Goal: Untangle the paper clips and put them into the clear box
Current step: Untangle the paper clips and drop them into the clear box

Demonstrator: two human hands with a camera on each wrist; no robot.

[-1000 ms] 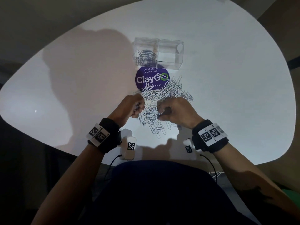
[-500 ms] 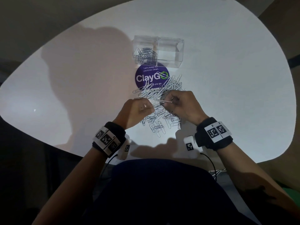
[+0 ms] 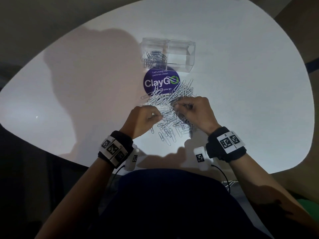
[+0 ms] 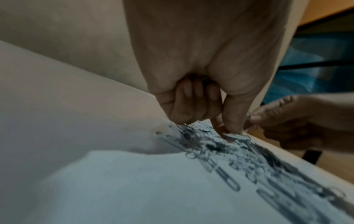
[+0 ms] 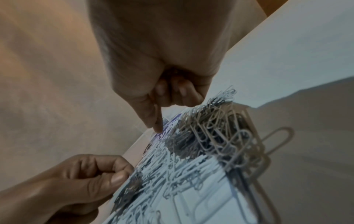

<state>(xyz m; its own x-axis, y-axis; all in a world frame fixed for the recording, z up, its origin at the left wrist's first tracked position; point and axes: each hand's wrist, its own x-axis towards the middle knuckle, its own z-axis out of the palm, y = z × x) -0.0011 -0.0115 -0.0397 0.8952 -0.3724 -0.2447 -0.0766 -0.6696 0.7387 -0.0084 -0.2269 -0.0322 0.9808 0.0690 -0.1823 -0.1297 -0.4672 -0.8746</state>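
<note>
A heap of silver paper clips (image 3: 172, 114) lies on the white table (image 3: 250, 100), partly over a purple sticker. Beyond it stands the clear box (image 3: 181, 55), with several clips (image 3: 155, 58) in its left compartment and nothing in its right. My left hand (image 3: 156, 116) is at the heap's left edge, fingers curled, thumb and forefinger pinching a clip (image 4: 232, 136). My right hand (image 3: 179, 106) hovers over the heap's upper right, fingers curled, pinching a thin clip (image 4: 249, 119). The heap (image 5: 210, 136) sits close under the right thumb (image 5: 156, 121). The left hand (image 5: 107, 174) also shows there.
A round purple "ClayGO" sticker (image 3: 160, 81) lies flat between the box and the heap. The table's near edge (image 3: 155, 163) runs just behind my wrists, where cables hang down. My dark-clothed lap fills the bottom of the head view.
Both hands have moved from the heap's near part up to its middle. The clip seen stretched between the two hands half a second ago no longer bridges them.
</note>
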